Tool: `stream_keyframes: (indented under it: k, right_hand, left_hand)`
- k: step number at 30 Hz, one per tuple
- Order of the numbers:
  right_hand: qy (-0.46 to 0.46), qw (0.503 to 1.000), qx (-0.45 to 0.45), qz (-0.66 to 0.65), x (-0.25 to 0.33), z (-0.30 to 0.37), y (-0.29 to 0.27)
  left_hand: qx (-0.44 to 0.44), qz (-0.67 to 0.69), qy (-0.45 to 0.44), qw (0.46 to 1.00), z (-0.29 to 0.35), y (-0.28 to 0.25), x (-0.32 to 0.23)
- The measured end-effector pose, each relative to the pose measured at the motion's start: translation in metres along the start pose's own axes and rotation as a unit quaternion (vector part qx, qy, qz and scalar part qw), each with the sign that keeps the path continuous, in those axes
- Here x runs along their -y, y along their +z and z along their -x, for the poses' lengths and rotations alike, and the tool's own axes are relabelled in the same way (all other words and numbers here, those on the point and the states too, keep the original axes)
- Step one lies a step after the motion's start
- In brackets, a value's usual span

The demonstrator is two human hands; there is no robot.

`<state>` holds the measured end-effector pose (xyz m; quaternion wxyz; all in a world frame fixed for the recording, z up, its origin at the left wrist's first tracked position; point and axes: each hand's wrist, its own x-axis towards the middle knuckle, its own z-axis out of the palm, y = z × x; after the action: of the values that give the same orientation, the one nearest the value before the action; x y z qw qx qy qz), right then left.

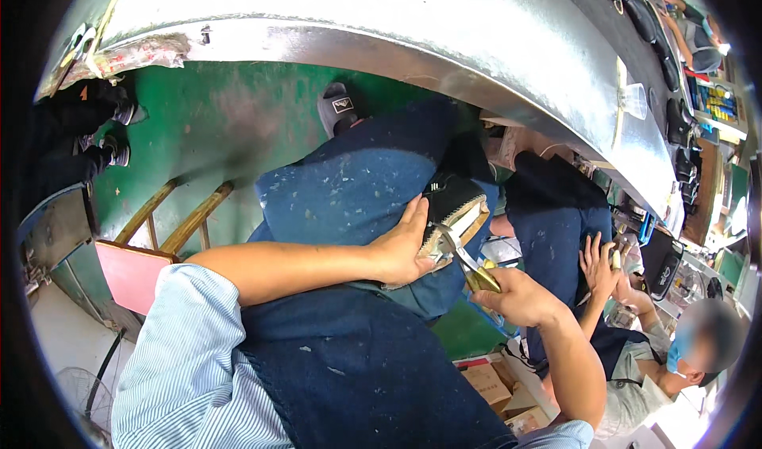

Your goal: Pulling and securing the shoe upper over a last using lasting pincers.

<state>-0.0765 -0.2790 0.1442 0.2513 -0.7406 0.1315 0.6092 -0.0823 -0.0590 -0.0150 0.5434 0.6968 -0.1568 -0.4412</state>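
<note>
A black shoe (442, 198) rests on my lap over the dark blue apron (341, 183), its pale underside turned to the right, with a stitched, toothed edge. My left hand (406, 246) is closed on the shoe's near left side. In my right hand (517, 296) is a pair of pincers (470, 265) with yellowish handles. Their metal jaws touch the shoe's underside near its edge; whether they grip the material is too small to tell.
A long metal-edged bench (333, 48) curves across the front. To my left stands a pink-topped stool (133, 274). A co-worker (635, 377) sits close on my right, hands near their lap. Cardboard boxes (486, 385) stand low between us. Several black shoes (680, 123) line the far right.
</note>
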Motion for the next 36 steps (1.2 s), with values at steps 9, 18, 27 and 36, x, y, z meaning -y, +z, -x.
stream_keyframes:
  k: [9,18,27,36]
  right_hand:
    - [0.074,0.991,0.064,-0.093,0.012,-0.003,-0.012]
    - [-0.144,0.973,-0.168,0.064,-0.004,-0.026,0.034]
    - [-0.194,0.895,-0.383,-0.122,-0.029,-0.071,0.121]
    - [-0.134,0.915,-0.303,-0.231,-0.039,-0.058,0.158]
  left_hand:
    - [0.012,-0.019,-0.017,1.0,0.003,-0.004,-0.011]
    - [-0.056,0.011,-0.022,0.998,0.022,-0.002,-0.001]
    - [0.022,0.503,-0.092,0.859,0.0,-0.027,0.002]
    - [0.041,0.41,-0.12,0.903,-0.009,-0.013,-0.006]
